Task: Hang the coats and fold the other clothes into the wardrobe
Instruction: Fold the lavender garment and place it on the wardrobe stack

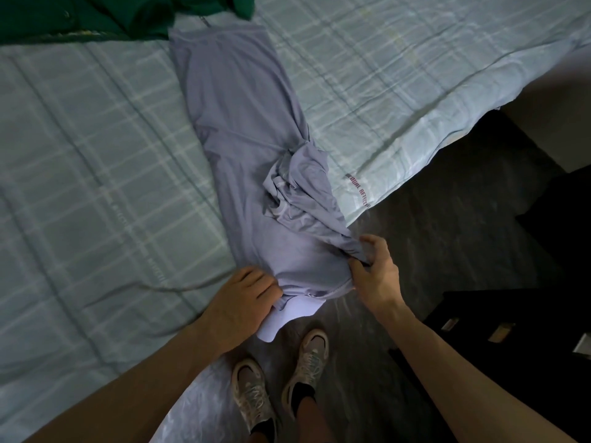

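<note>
A lilac garment (243,123) lies stretched lengthwise across the corner of the bed, with a bunched sleeve near its lower right. My left hand (241,302) grips the near edge of the garment at the bed's corner, its fingers curled into the cloth. My right hand (374,273) pinches the twisted end of the sleeve just past the bed's edge. A pale fold of the garment hangs down over the corner between my hands.
A dark green garment (105,14) lies at the far left of the bed (80,161), which has a pale green checked cover. Dark floor and dark furniture (527,298) stand to the right. My feet in sneakers are below the corner.
</note>
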Demonstrator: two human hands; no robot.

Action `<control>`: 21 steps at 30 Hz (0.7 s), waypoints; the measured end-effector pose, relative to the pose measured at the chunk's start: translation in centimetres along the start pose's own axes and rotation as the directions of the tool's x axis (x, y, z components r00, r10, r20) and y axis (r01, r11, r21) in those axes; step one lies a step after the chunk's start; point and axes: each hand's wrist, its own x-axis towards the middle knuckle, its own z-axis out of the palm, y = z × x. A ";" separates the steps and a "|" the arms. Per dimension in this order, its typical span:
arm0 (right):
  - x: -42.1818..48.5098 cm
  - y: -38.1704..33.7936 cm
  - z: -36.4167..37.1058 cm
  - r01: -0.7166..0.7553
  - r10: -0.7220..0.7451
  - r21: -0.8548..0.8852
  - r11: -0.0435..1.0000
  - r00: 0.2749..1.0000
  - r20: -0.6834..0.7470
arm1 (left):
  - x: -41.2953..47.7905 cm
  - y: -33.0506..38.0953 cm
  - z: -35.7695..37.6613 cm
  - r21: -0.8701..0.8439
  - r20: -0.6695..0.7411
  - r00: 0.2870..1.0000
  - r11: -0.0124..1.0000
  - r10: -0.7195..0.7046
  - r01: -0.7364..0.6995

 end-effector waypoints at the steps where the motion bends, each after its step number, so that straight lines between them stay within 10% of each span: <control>1: 0.0 0.2 -0.2 0.030 -0.030 0.001 1.000 0.999 0.031 | 0.0 0.1 -0.1 -0.023 -0.006 0.999 0.999 -0.039 0.039; 14: -4.9 -4.2 -0.3 0.579 -0.485 -0.224 0.784 0.796 0.362 | 5.2 1.5 -6.4 -0.443 0.109 0.850 0.740 -0.515 0.506; 21: -7.9 -7.0 2.5 0.547 -0.480 -0.207 0.811 0.825 0.300 | 6.5 1.3 -7.5 -0.490 0.082 0.751 0.630 -0.655 0.603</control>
